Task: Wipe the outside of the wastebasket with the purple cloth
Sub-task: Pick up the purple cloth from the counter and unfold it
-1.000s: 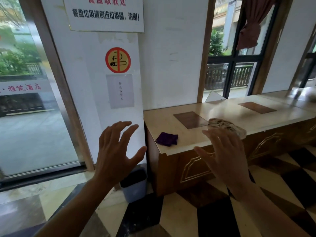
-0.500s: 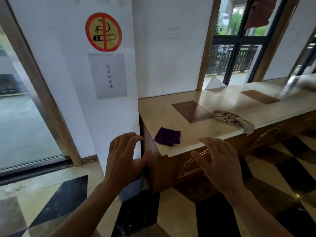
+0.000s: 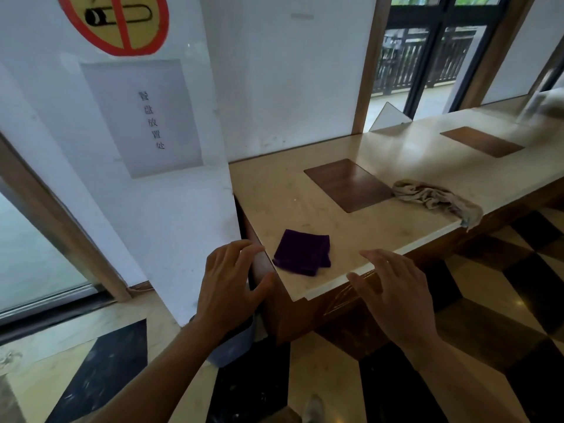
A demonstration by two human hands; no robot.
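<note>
Two bare hands hovered over the near left corner of the counter (image 3: 381, 166), both empty, fingers spread, nothing gripped. Counter was long, pale stone top on a brown wood base, running away to the right along the wall. Wastebasket (image 3: 235, 346) sat on the floor at the counter's left end, tucked against the white pillar (image 3: 171, 209); only a grey-blue piece of its side showed, most of it hidden behind the left forearm. Beige rag (image 3: 436, 198) lay bunched on the counter's front edge, well to the right, not part of the job.

Left hand (image 3: 227, 288) hung just off the counter's left edge, palm down, thumb pointing toward the corner. Right hand (image 3: 393, 291) hung over the front edge, fingertips just past it, open and loose.

Purple cloth (image 3: 302, 251) lay folded flat on the counter top near that left front corner, between the two hands and a bit beyond both. Its long side ran roughly along the front edge. It looked slightly closer to the left hand's fingertips than to the right's, though the gap was small either way. Judged next move: reach forward and pinch the cloth; the left had the shorter path, while the wastebasket sat low on the left side too.
</note>
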